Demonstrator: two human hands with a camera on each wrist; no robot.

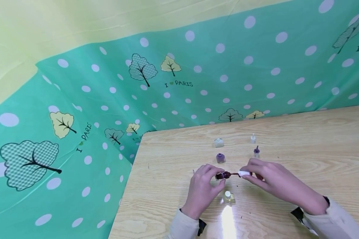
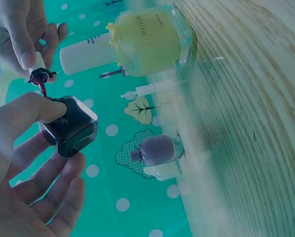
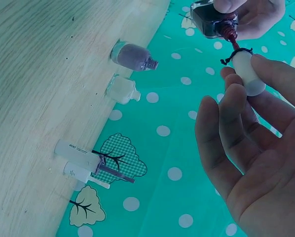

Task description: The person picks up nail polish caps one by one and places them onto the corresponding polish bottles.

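Observation:
My left hand grips a dark red nail polish bottle between thumb and fingers, tilted on its side above the table. Thumb and fingers of my right hand pinch the white brush cap. A red-coated brush runs from that cap to the bottle's open neck; the head view shows its stem between them. Whether the brush tip lies inside the neck cannot be told. Dark blobs cling to the cap's rim. Just in front of the hands stands a capped yellow nail polish bottle.
Behind the hands stand an uncapped purple bottle and an uncapped whitish bottle. To their right, a purple-tipped brush cap and a white brush cap stand brush up. A polka-dot cloth borders the wooden table.

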